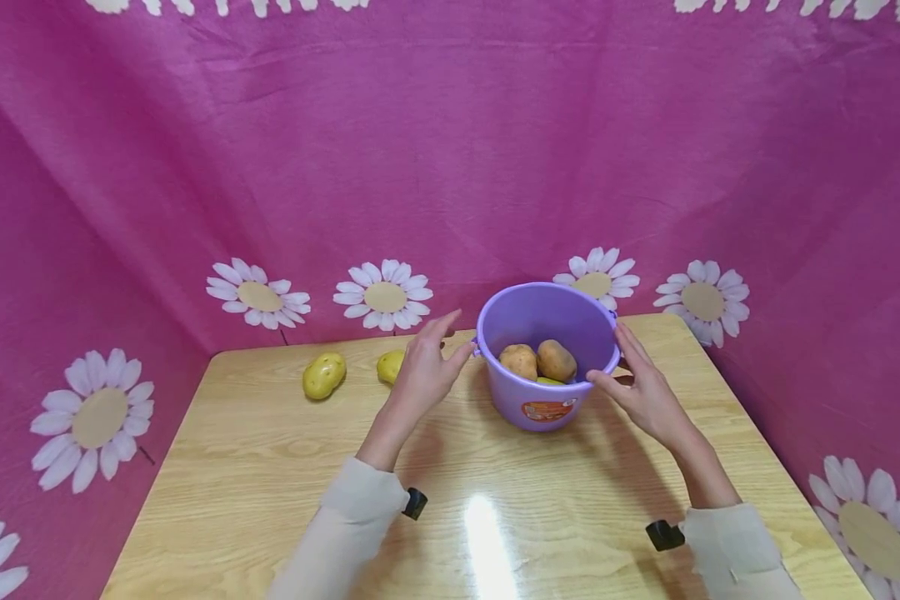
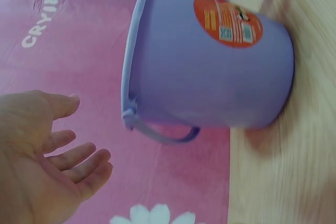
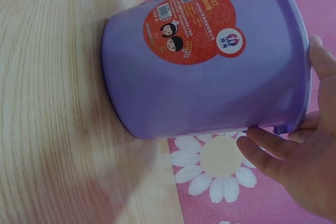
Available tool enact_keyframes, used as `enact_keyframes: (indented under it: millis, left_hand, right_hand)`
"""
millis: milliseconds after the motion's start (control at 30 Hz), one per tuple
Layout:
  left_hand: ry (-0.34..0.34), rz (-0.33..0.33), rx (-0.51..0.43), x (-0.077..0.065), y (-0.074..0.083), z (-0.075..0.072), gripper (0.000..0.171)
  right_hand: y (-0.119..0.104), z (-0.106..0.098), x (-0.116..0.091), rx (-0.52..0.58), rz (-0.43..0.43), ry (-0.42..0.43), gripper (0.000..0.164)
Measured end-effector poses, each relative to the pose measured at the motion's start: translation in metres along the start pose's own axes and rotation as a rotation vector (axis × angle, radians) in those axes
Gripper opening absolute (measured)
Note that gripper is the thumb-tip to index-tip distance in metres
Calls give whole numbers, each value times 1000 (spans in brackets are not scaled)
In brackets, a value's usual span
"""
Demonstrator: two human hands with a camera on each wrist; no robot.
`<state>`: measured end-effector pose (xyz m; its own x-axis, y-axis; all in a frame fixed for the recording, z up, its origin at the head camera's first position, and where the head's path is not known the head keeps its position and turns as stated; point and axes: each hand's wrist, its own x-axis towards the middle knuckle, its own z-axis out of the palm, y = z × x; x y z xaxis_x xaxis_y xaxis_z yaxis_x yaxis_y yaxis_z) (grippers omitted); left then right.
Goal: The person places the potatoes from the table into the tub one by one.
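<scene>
A purple bucket [image 1: 517,400] with a red-orange label stands on the table towards the back right. Inside are brown potatoes [image 1: 557,361] and part of a yellow one [image 1: 549,381]. My right hand [image 1: 648,396] is at the bucket's right side, thumb at the rim and loosely extended fingers along the outer wall, as the right wrist view shows. Off the left side, my left hand [image 1: 423,367] is held apart from the bucket, its fingers relaxed and spread. The bucket's handle [image 2: 163,136] hangs down on that side.
Two yellow potatoes lie at the back left: one whole [image 1: 324,376], the other [image 1: 390,365] partly hidden by my left hand. A pink cloth [image 1: 450,167] with white daisies surrounds the wooden table [image 1: 255,483].
</scene>
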<state>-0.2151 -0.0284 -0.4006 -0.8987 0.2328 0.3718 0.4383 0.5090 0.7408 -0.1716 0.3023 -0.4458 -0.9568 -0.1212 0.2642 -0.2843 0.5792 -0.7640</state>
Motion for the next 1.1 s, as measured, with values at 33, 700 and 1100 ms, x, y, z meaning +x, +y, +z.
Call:
enact_keyframes:
  millis: [33, 700, 1100]
  left_hand:
    - [3, -3, 1, 0, -2, -3, 55]
    - [83, -166, 51, -23, -47, -63, 59]
    - [85, -262, 76, -35, -68, -94, 62]
  right_hand:
    - [0, 0, 0, 2, 0, 1, 87]
    - [-2, -2, -1, -5, 1, 2, 87]
    - [1, 0, 0, -2, -6, 5, 88]
